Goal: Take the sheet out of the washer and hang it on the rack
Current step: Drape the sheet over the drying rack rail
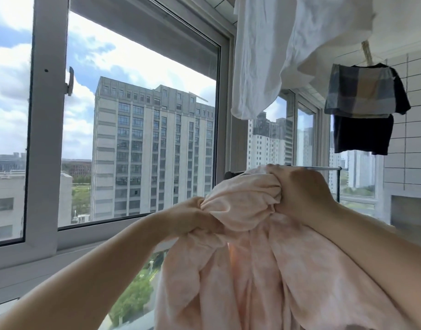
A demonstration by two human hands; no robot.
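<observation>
A pale pink sheet (pixel 247 270) hangs bunched in front of me, held up by both hands. My left hand (pixel 195 216) grips a gathered fold at the sheet's left. My right hand (pixel 302 194) clutches a thick bundle of it higher up, level with the thin metal bar of the rack (pixel 323 168). The bundle's top hides the bar's left part. The sheet's long folds drop out of view at the bottom. The washer is not in view.
A white cloth (pixel 276 55) hangs overhead at the top right. A plaid garment (pixel 361 91) and a dark one (pixel 361 136) hang on a hanger by the tiled wall (pixel 409 144). Large windows (pixel 142 120) run along the left and back.
</observation>
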